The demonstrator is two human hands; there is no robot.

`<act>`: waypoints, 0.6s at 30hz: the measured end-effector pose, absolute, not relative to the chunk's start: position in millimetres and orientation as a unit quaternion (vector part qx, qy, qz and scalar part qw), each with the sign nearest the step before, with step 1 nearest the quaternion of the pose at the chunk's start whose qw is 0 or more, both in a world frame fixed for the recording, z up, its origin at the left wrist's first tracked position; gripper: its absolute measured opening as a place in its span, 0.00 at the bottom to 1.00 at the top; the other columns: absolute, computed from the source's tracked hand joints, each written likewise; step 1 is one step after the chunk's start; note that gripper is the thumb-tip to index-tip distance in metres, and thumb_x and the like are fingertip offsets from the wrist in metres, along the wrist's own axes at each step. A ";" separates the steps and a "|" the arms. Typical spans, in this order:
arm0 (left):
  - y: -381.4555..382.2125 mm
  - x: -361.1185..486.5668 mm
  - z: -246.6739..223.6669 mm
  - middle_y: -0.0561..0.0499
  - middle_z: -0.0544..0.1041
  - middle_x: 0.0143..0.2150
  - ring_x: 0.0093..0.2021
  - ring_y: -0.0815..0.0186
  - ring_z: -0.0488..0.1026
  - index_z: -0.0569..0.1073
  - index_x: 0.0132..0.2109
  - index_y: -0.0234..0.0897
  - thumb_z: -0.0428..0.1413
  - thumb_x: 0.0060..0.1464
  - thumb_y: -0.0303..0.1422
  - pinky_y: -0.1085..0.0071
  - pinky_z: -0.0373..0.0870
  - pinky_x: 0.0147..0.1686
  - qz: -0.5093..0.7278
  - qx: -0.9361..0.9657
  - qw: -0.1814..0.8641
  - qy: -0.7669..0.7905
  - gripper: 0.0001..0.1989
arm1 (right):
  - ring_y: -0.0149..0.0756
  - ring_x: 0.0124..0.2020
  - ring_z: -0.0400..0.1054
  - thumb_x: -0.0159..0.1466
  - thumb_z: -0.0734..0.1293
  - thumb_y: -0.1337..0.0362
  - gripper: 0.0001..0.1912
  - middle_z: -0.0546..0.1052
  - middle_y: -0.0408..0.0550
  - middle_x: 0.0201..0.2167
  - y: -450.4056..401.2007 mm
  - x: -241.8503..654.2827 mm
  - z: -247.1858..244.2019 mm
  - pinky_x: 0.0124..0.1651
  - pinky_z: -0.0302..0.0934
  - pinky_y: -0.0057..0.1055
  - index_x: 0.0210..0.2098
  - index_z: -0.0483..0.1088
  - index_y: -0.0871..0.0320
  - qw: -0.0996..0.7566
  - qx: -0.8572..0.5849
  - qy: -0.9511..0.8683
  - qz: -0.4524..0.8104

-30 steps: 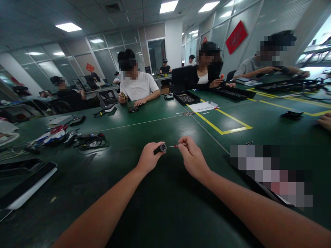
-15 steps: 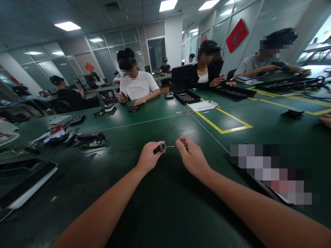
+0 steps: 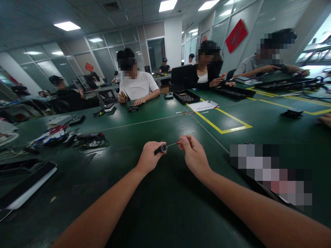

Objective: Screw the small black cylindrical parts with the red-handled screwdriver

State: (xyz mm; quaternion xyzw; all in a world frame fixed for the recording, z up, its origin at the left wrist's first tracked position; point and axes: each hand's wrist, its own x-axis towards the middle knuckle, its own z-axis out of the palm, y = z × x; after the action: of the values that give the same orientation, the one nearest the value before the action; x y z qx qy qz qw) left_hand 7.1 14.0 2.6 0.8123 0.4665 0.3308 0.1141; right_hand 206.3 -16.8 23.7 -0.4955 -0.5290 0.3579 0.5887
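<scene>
While left fingers grip a cylinder, right fingers pinch a thin tool, tabletop around, cables well apart.

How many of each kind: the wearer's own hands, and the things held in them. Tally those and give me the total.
Hands: 2, the left hand and the right hand
Cylinder: 1, black, in the left hand
Thin tool: 1, partly red, in the right hand
Total: 4
</scene>
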 end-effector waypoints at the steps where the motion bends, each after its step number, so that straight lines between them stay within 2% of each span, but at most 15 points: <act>1: 14.2 7.0 2.6 0.52 0.79 0.52 0.54 0.58 0.72 0.76 0.54 0.47 0.62 0.59 0.28 0.50 0.60 0.63 0.326 0.818 0.100 0.464 0.17 | 0.38 0.31 0.68 0.68 0.60 0.51 0.15 0.74 0.46 0.29 -13.8 206.6 22.4 0.36 0.63 0.37 0.36 0.69 0.54 0.603 -0.507 -0.481 0.385; 4: 15.6 6.8 3.4 0.51 0.78 0.53 0.56 0.57 0.71 0.76 0.55 0.48 0.61 0.61 0.29 0.45 0.54 0.66 0.318 0.813 0.080 0.480 0.17 | 0.37 0.29 0.67 0.68 0.59 0.51 0.15 0.73 0.45 0.28 -7.1 208.9 18.2 0.33 0.63 0.36 0.34 0.68 0.54 0.622 -0.520 -0.414 0.414; 9: 15.8 7.7 5.1 0.49 0.79 0.51 0.54 0.55 0.71 0.76 0.55 0.45 0.62 0.60 0.31 0.45 0.58 0.64 0.311 0.802 0.107 0.498 0.16 | 0.38 0.32 0.69 0.69 0.60 0.50 0.15 0.75 0.46 0.31 -9.6 209.7 17.8 0.39 0.64 0.37 0.38 0.68 0.54 0.613 -0.508 -0.495 0.348; 15: 14.7 7.2 1.5 0.50 0.78 0.52 0.55 0.56 0.71 0.74 0.57 0.47 0.62 0.61 0.33 0.43 0.52 0.66 0.315 0.806 0.115 0.488 0.18 | 0.39 0.36 0.72 0.70 0.60 0.52 0.14 0.77 0.47 0.34 -15.0 206.5 18.2 0.43 0.65 0.39 0.41 0.69 0.55 0.593 -0.491 -0.554 0.316; 18: 16.2 6.1 0.2 0.49 0.78 0.52 0.55 0.56 0.71 0.74 0.58 0.47 0.62 0.61 0.34 0.43 0.54 0.65 0.318 0.805 0.119 0.486 0.18 | 0.40 0.38 0.73 0.70 0.61 0.54 0.12 0.77 0.47 0.35 -16.6 208.3 18.9 0.44 0.65 0.39 0.42 0.69 0.54 0.581 -0.479 -0.575 0.321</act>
State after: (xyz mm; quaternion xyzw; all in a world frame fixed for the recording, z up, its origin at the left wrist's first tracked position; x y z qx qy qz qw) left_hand 6.1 16.2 0.2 0.8052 0.4862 0.3179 0.1193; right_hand 208.3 -16.6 18.9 -0.4785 -0.5745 0.3207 0.5814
